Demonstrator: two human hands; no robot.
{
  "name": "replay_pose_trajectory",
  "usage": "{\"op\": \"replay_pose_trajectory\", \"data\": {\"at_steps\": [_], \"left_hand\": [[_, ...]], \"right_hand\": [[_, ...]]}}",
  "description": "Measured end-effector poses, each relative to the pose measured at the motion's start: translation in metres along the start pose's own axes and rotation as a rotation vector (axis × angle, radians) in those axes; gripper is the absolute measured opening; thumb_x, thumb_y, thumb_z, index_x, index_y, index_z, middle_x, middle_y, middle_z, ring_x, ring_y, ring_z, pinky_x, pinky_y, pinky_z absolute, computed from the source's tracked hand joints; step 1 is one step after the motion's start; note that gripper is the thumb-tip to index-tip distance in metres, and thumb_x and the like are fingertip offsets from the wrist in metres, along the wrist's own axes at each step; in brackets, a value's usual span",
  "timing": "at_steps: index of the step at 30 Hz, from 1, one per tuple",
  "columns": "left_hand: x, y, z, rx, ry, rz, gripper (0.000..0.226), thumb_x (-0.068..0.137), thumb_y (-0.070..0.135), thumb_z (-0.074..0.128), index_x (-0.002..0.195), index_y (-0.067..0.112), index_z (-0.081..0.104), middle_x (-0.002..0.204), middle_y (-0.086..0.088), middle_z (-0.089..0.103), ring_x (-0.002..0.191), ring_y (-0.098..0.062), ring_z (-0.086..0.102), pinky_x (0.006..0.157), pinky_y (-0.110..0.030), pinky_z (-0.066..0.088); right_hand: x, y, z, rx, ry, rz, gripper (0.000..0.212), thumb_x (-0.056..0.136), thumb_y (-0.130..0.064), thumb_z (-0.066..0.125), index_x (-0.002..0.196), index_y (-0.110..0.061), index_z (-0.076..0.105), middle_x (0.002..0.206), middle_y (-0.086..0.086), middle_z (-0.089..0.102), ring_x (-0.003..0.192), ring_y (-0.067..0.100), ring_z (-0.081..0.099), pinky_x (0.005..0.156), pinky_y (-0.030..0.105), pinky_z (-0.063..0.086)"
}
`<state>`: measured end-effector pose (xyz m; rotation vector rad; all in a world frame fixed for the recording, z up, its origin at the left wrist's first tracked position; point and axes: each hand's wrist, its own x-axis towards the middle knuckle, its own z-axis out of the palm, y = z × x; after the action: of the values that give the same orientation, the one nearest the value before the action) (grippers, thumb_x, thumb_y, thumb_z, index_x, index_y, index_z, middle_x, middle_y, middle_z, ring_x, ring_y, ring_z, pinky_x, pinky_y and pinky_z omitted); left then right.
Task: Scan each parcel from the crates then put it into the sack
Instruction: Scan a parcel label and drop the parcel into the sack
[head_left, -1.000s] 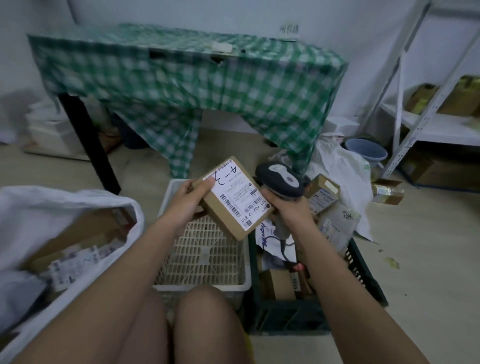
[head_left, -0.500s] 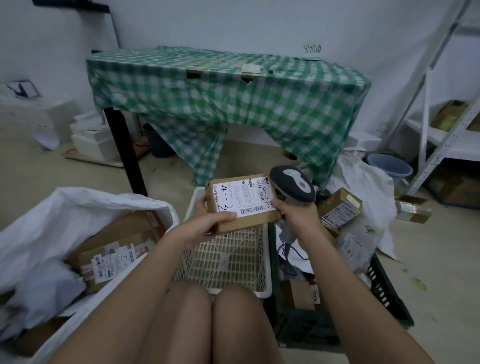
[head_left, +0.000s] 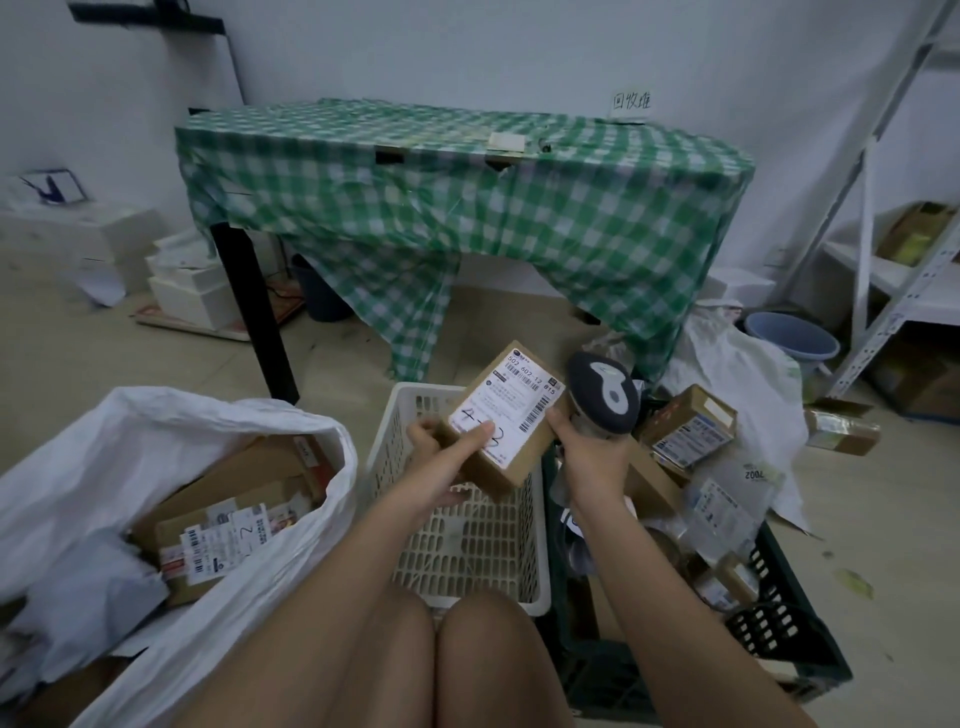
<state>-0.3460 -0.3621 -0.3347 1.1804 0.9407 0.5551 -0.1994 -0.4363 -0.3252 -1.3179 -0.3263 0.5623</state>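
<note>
My left hand (head_left: 445, 457) grips a small brown cardboard parcel (head_left: 506, 415) with a white shipping label, held tilted above the white crate (head_left: 462, 525). My right hand (head_left: 589, 457) grips a grey and black barcode scanner (head_left: 602, 397), its head just right of the parcel. The white sack (head_left: 171, 441) lies open at the left with several labelled boxes inside. A dark green crate (head_left: 779, 639) at the right holds several more parcels and plastic mailers.
A table with a green checked cloth (head_left: 467, 208) stands ahead. White boxes (head_left: 192, 291) sit on the floor at left. A white bag, a blue bucket (head_left: 792, 343), a loose parcel (head_left: 841, 428) and metal shelving (head_left: 893, 280) are at right. My knees are below the crates.
The parcel has turned in my left hand, so its label now runs lengthwise away from me. The scanner stays beside it. My view has shifted left and up.
</note>
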Motion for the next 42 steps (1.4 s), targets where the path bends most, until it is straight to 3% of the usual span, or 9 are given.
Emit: {"op": "replay_pose_trajectory", "data": {"at_steps": [2, 6, 10, 14, 17, 22, 26, 30, 42], "left_hand": [[0.000, 0.000, -0.007, 0.054, -0.005, -0.047, 0.088, 0.058, 0.073, 0.063, 0.124, 0.027, 0.027, 0.126, -0.002, 0.058, 0.108, -0.022, 0.061, 0.099, -0.045, 0.044], [0.001, 0.001, -0.023, 0.264, -0.150, -0.112, 0.089, 0.061, 0.084, 0.057, 0.128, 0.026, 0.048, 0.113, 0.002, 0.066, 0.106, -0.016, 0.061, 0.094, -0.035, 0.044], [0.005, -0.001, -0.027, 0.250, -0.210, -0.170, 0.081, 0.069, 0.054, 0.070, 0.134, 0.024, 0.032, 0.120, -0.004, 0.063, 0.108, -0.022, 0.063, 0.096, -0.042, 0.051], [0.006, 0.006, -0.026, 0.199, -0.237, -0.164, 0.077, 0.076, 0.031, 0.076, 0.137, 0.029, 0.030, 0.121, -0.006, 0.065, 0.110, -0.025, 0.063, 0.091, -0.045, 0.054], [0.009, 0.008, -0.027, 0.207, -0.183, -0.151, 0.057, 0.083, 0.030, 0.072, 0.128, 0.025, 0.039, 0.114, -0.002, 0.068, 0.109, -0.021, 0.063, 0.095, -0.047, 0.051], [0.026, 0.005, -0.036, 0.147, -0.022, -0.079, 0.073, 0.072, 0.031, 0.082, 0.132, 0.020, 0.043, 0.122, -0.001, 0.064, 0.108, -0.017, 0.062, 0.096, -0.039, 0.050], [0.038, 0.003, -0.039, 0.101, 0.114, -0.003, 0.077, 0.068, 0.028, 0.086, 0.134, 0.015, 0.048, 0.126, -0.002, 0.063, 0.108, -0.018, 0.063, 0.092, -0.035, 0.052], [0.036, 0.003, -0.034, 0.048, 0.169, 0.050, 0.076, 0.073, 0.019, 0.082, 0.137, 0.009, 0.041, 0.129, -0.003, 0.059, 0.110, -0.021, 0.061, 0.090, -0.032, 0.052], [0.031, -0.002, -0.036, 0.143, 0.198, 0.055, 0.090, 0.070, 0.027, 0.084, 0.145, 0.015, 0.035, 0.139, -0.005, 0.052, 0.119, -0.024, 0.056, 0.103, -0.045, 0.046]], "right_hand": [[0.004, 0.004, -0.003, 0.031, -0.012, 0.040, 0.050, 0.070, -0.016, 0.085, 0.115, -0.011, 0.065, 0.115, 0.002, 0.069, 0.110, 0.020, 0.063, 0.100, 0.045, 0.048], [0.007, 0.003, -0.009, 0.009, -0.066, 0.084, 0.061, 0.068, -0.017, 0.086, 0.123, -0.008, 0.060, 0.116, 0.006, 0.068, 0.106, 0.023, 0.064, 0.096, 0.047, 0.051], [0.010, 0.000, -0.012, -0.078, -0.138, 0.056, 0.048, 0.077, -0.012, 0.079, 0.121, -0.008, 0.061, 0.112, 0.006, 0.069, 0.100, 0.020, 0.065, 0.081, 0.036, 0.055], [0.012, -0.003, -0.009, -0.109, -0.217, 0.044, 0.041, 0.076, -0.008, 0.079, 0.115, -0.011, 0.065, 0.104, 0.004, 0.072, 0.097, 0.021, 0.068, 0.081, 0.041, 0.057], [0.012, -0.007, -0.005, -0.152, -0.290, -0.019, 0.033, 0.079, -0.006, 0.077, 0.109, -0.013, 0.066, 0.097, -0.002, 0.072, 0.094, 0.016, 0.068, 0.072, 0.027, 0.057], [0.010, -0.019, 0.001, -0.235, -0.271, -0.085, 0.025, 0.086, -0.010, 0.070, 0.109, -0.013, 0.061, 0.090, -0.008, 0.065, 0.085, 0.006, 0.060, 0.058, 0.007, 0.045], [0.000, -0.015, -0.008, -0.435, -0.292, -0.101, 0.014, 0.084, -0.017, 0.070, 0.075, -0.013, 0.060, 0.054, -0.008, 0.059, 0.060, 0.012, 0.053, 0.055, 0.019, 0.041], [-0.016, -0.008, -0.019, -0.551, -0.329, -0.084, 0.026, 0.082, -0.018, 0.070, 0.082, 0.007, 0.063, 0.064, 0.017, 0.061, 0.061, 0.018, 0.055, 0.060, 0.031, 0.044], [-0.047, -0.011, -0.026, -0.546, -0.372, -0.124, 0.027, 0.083, -0.011, 0.069, 0.093, 0.012, 0.060, 0.080, 0.032, 0.061, 0.063, 0.021, 0.051, 0.059, 0.034, 0.043]]}}
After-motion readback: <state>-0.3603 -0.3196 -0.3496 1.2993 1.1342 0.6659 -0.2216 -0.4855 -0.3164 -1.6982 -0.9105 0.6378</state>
